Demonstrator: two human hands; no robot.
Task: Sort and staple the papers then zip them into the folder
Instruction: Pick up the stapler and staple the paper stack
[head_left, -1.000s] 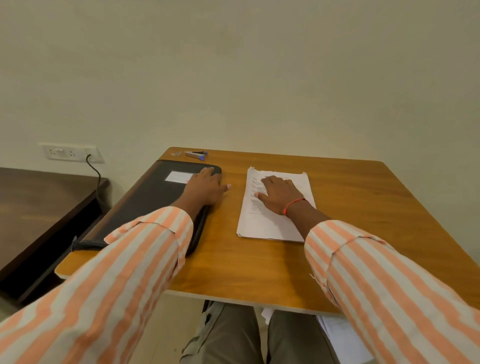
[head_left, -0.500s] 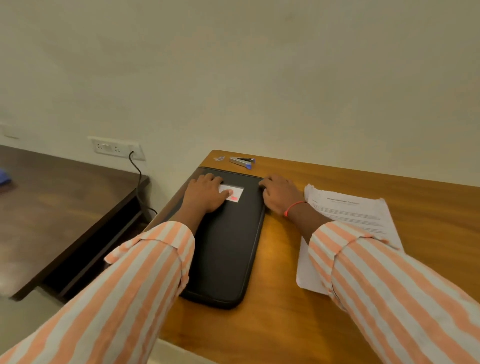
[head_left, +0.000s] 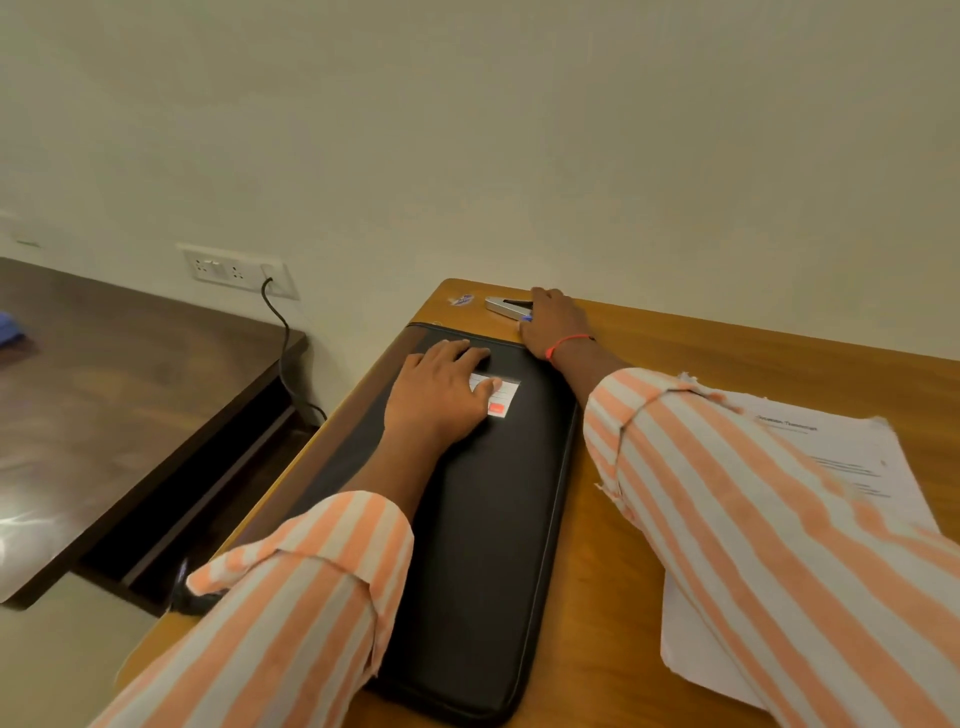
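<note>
A black zip folder (head_left: 483, 519) lies lengthwise on the left part of the wooden table (head_left: 727, 353), closed, with a white label (head_left: 503, 401) near its far end. My left hand (head_left: 441, 395) rests flat on the folder, fingers spread, thumb on the label. Beyond the folder's far edge lies a silver stapler (head_left: 501, 305) with a blue part. My right hand (head_left: 553, 322) is on its right end, fingers and thumb curled over it. The white printed papers (head_left: 841, 457) lie to the right, partly hidden under my right sleeve.
A small sticker or scrap (head_left: 462, 299) sits at the table's far left corner. The wall stands right behind the table. A dark lower table (head_left: 104, 395) is to the left. A wall socket (head_left: 234, 270) has a black cable (head_left: 283, 353) hanging down between the tables.
My right hand left the papers, passed the folder's far corner and now reaches the stapler. My left hand stayed on the folder. My view turned left and closer.
</note>
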